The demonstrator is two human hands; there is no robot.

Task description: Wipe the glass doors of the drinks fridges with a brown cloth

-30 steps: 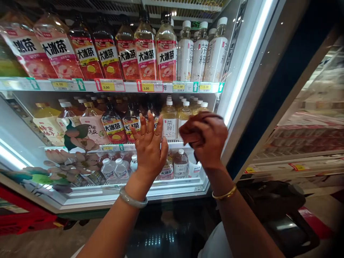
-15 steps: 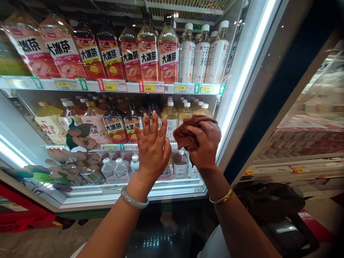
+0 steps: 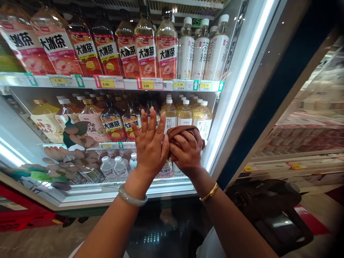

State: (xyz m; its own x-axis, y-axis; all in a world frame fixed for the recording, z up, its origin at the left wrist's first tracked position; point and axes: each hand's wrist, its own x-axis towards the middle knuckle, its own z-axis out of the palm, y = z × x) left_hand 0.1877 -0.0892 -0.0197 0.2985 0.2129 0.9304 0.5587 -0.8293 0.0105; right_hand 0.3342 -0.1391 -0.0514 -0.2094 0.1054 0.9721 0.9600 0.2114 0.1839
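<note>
The right hand [image 3: 186, 150] has slid left and now touches the left hand [image 3: 151, 141], still bunched tight around the brown cloth [image 3: 182, 130] against the glass door [image 3: 80, 157]. Left hand flat, fingers spread, gripping nothing. Behind the glass, shelves [image 3: 129, 84] carry tea bottles [image 3: 146, 46] full of amber drink; water bottles [image 3: 114, 167] sit lowest.

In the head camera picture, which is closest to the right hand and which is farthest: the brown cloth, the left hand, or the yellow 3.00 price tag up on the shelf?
Measured from the right hand:
1. Brown cloth, gripped in its fingers, pressed to the glass.
2. Left hand, just beside it on the left, palm flat on the glass.
3. Yellow 3.00 price tag, up on the shelf edge behind the glass.
</note>
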